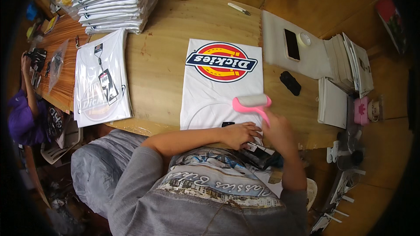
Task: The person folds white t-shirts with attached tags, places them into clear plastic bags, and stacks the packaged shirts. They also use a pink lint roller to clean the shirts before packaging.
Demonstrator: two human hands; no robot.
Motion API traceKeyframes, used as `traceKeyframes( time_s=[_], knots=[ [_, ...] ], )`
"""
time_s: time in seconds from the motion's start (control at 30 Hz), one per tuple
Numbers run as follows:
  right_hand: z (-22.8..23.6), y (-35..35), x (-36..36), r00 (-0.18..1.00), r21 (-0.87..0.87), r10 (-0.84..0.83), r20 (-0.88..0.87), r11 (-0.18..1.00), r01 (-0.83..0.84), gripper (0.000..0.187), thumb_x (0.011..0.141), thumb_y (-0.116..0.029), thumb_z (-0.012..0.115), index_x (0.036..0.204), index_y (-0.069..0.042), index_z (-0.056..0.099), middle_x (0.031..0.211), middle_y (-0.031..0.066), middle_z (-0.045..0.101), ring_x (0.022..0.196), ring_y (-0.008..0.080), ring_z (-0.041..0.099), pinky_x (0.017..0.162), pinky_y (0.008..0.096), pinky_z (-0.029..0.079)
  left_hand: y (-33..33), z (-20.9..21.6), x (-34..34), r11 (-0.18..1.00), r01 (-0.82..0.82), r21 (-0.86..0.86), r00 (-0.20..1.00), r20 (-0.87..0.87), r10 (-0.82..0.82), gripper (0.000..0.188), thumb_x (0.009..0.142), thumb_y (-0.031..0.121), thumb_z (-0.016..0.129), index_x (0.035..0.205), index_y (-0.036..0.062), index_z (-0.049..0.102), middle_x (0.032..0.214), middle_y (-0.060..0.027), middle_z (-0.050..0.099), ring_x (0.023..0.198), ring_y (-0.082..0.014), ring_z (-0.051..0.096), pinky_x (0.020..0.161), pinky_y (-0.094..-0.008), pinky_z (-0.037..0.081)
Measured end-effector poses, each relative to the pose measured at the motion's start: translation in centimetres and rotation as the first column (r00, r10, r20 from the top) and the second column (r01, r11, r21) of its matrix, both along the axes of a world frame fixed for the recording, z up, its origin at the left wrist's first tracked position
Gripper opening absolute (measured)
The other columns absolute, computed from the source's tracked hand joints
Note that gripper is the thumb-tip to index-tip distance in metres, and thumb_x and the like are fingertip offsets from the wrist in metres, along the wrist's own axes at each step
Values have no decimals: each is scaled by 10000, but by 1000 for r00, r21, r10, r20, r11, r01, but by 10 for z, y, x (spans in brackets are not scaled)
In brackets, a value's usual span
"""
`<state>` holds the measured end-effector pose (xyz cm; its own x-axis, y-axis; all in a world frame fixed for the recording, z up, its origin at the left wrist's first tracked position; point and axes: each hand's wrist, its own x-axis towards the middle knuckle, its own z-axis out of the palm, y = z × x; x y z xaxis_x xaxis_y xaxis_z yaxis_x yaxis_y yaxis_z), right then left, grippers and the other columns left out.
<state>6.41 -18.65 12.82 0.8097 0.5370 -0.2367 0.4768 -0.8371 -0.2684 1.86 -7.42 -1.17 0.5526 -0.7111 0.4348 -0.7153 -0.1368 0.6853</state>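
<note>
A folded white T-shirt [210,94] with a red, yellow and navy oval print lies on the table in front of me. My right hand [278,126] grips the pink handle of a lint roller [252,101], whose pale roll rests over the shirt's right side, below the print. At the near edge, my left hand [240,135] lies on the shirt around its neck end, fingers stretched to the right. Dark hang tags [261,150] show just below that hand, partly hidden.
Left of the shirt lie bagged white shirts [103,78] with a tag; behind them rises a tall stack of them [118,4]. To the right are a phone [292,44], tape roll [303,39], black object [290,83] and white packages [334,102]. A person in purple [27,118] sits far left.
</note>
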Motion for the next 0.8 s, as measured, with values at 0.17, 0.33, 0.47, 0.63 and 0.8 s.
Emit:
traceKeyframes(
  time_s=[0.17, 0.33, 0.47, 0.63, 0.8],
  knots=[
    [-72, 95, 111, 913, 69, -24, 408, 998, -5, 259, 771, -80, 405, 1003, -4, 492, 675, 186, 567, 642, 332, 581, 561, 427, 475, -3, 3, 2, 998, 46, 44, 999, -14, -45, 303, 656, 192, 590, 899, 11, 597, 1143, -110, 476, 1135, -276, 343, 961, -382, 230],
    [-24, 142, 93, 890, 66, 92, 446, 989, -135, 197, 779, -87, 396, 879, 3, 541, 732, 200, 582, 642, 309, 590, 556, 411, 485, 6, 4, 3, 999, 27, 35, 999, -38, -26, 331, 691, 194, 564, 964, 6, 561, 1132, -119, 480, 1120, -244, 356, 957, -376, 228],
    [-24, 121, -8, 906, -217, 422, 40, 889, -404, 262, 806, -107, 382, 1008, -42, 536, 742, 187, 588, 647, 329, 586, 600, 436, 477, -4, -17, -9, 985, -127, -118, 956, -278, 90, 306, 709, 180, 539, 981, 42, 566, 1084, -118, 513, 1038, -250, 435, 899, -362, 314],
    [-50, 175, 67, 908, 148, 277, 315, 930, -335, 274, 718, -114, 506, 979, -34, 529, 677, 195, 569, 639, 310, 578, 536, 420, 462, 3, 9, -4, 995, 7, -102, 994, -106, -18, 273, 686, 150, 584, 916, 4, 568, 972, -143, 550, 942, -315, 485, 829, -367, 373],
    [9, 65, 76, 938, 284, 119, 324, 934, -217, 335, 744, -163, 533, 1069, -83, 512, 831, 163, 581, 776, 312, 567, 656, 372, 453, 11, 10, 12, 987, 12, -159, 938, -340, -66, 226, 734, 149, 584, 884, -19, 572, 977, -162, 547, 921, -295, 504, 804, -351, 389]
  ],
)
